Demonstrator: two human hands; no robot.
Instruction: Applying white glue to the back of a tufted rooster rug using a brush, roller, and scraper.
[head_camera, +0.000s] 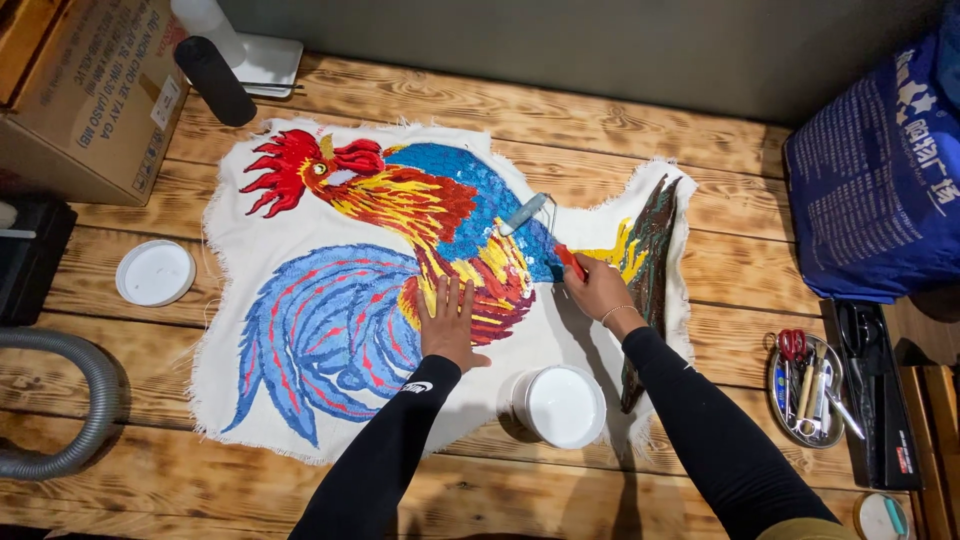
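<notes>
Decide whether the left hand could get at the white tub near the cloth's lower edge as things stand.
Probably yes: the left hand lies flat on the rooster cloth, empty, and the white tub sits just beside that forearm with nothing between them.

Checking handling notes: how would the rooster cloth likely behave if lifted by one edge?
The rooster cloth would probably flop and sag: its frayed edges look like soft fabric. The left hand pressing it flat while the right hand works the roller suggests it slides or wrinkles easily.

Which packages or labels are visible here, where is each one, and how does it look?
Cardboard box: top left corner, brown, dark print, small white sticker.
Blue bag: right edge, bulky, white printed characters.
Sleeve logo: left wrist, small white mark on black.
</notes>
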